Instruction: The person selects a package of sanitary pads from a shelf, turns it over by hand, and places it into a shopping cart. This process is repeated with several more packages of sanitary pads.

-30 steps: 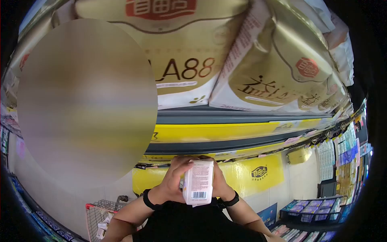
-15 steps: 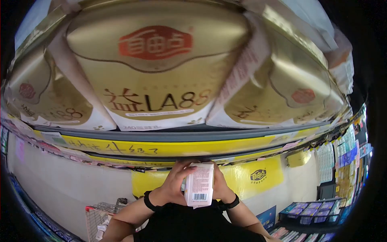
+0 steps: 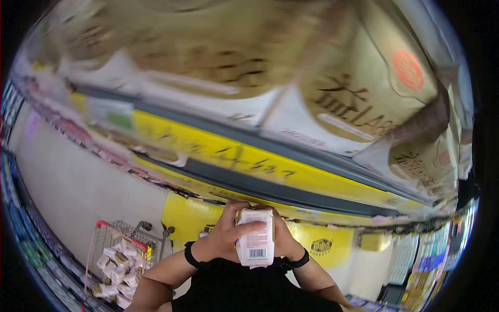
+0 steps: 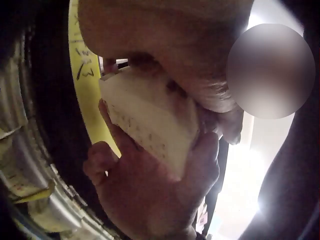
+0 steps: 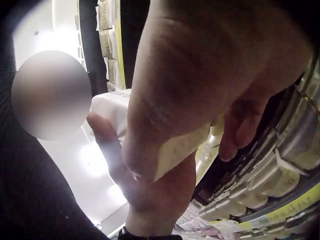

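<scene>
In front of the shelf (image 3: 218, 153), the pack (image 3: 257, 243) sits between both hands, long side pointing shelfward, the left hand (image 3: 227, 232) gripping with thumb across it, the right hand (image 3: 286, 236) equally near, holding its other side.

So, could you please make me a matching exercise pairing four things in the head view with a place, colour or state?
1. Barcoded pack
2. Shopping cart
3. Large gold bags
4. Wristbands

A. Black
B. On the shelf
C. Held by the left hand and right hand
D. Holding piled small packs

Pairs: 1-C; 2-D; 3-B; 4-A
</scene>
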Tool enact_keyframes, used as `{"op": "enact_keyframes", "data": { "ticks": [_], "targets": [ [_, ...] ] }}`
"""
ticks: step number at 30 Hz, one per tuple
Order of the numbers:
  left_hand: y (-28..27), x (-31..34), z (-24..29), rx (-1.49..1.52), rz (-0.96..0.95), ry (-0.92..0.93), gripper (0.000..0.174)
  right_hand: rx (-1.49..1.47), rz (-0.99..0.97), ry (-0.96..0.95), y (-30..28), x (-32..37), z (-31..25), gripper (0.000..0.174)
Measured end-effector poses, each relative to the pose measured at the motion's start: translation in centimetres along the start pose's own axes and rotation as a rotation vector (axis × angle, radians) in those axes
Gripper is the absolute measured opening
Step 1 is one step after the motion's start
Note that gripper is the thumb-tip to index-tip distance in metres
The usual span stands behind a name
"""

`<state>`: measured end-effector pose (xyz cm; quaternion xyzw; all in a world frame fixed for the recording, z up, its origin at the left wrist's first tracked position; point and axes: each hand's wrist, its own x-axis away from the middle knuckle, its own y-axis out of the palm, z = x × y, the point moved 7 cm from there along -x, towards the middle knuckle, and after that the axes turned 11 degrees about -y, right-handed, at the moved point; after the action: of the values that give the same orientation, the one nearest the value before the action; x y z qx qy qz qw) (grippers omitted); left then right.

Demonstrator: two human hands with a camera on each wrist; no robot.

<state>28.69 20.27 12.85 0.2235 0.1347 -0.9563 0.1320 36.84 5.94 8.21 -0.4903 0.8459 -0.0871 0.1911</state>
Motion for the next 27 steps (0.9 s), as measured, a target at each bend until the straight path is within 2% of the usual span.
{"op": "enact_keyframes", "data": {
  "ticks": [1, 2, 5, 6, 9, 13, 14, 16, 18, 19, 20, 21, 22, 25, 26, 27],
  "targets": [
    [-0.6, 0.7, 0.2, -0.016, 0.013, -0.006, 0.087, -0.031, -0.035, -0.02, 1.0, -0.7, -0.4, 0.096],
    [-1.3, 1.6, 0.5, -0.032, 0.021, -0.022, 0.088, -0.075, -0.094, -0.029, 2.0, -1.1, -0.7, 0.105],
    [-2.9, 4.3, 1.9, -0.079, 0.096, -0.08, 0.09, -0.24, -0.135, -0.142, 5.0, -1.5, -1.1, 0.12],
    [-3.9, 5.6, 2.6, -0.097, 0.132, -0.101, 0.09, -0.217, -0.22, -0.157, 6.9, -1.4, -0.5, 0.131],
    [-6.2, 9.0, 3.8, -0.173, 0.188, -0.187, 0.091, -0.317, -0.357, -0.042, 11.1, 0.0, 0.5, 0.129],
    [-8.8, 13.5, 4.8, -0.315, 0.2, -0.3, 0.087, -0.38, -0.415, -0.065, 15.1, 0.6, -1.7, 0.13],
    [-9.0, 14.6, 5.2, -0.34, 0.184, -0.337, 0.087, -0.484, -0.383, -0.013, 15.9, 1.9, -1.1, 0.131],
    [-9.5, 17.2, 5.6, -0.376, 0.152, -0.442, 0.086, -0.532, -0.358, -0.05, 17.3, 3.1, -0.9, 0.131],
    [-9.6, 19.5, 5.6, -0.279, 0.174, -0.522, 0.088, -0.529, -0.349, -0.079, 18.1, 4.2, -1.0, 0.132],
    [-9.4, 20.6, 5.3, -0.225, 0.187, -0.559, 0.089, -0.596, -0.33, -0.029, 18.7, 4.7, -1.2, 0.132],
    [-9.2, 21.7, 5.3, -0.245, 0.225, -0.558, 0.098, -0.659, -0.315, 0.027, 19.1, 5.4, -1.6, 0.132],
    [-9.0, 22.7, 5.5, -0.227, 0.26, -0.624, 0.099, -0.718, -0.308, 0.085, 19.3, 6.0, -1.9, 0.132],
    [-9.0, 23.5, 5.8, -0.214, 0.306, -0.683, 0.1, -0.675, -0.277, 0.033, 19.7, 6.4, -0.9, 0.131],
    [-9.5, 26.8, 6.5, -0.25, 0.467, -0.772, 0.106, -0.942, -0.264, 0.191, 22.3, 7.0, 0.0, 0.132],
    [-9.6, 28.1, 6.9, -0.26, 0.505, -0.813, 0.107, -0.92, -0.331, 0.174, 23.4, 6.9, -0.1, 0.131],
    [-9.7, 29.4, 7.6, -0.27, 0.544, -0.853, 0.107, -0.868, -0.416, 0.117, 24.4, 6.4, -0.5, 0.122]
  ]
}}
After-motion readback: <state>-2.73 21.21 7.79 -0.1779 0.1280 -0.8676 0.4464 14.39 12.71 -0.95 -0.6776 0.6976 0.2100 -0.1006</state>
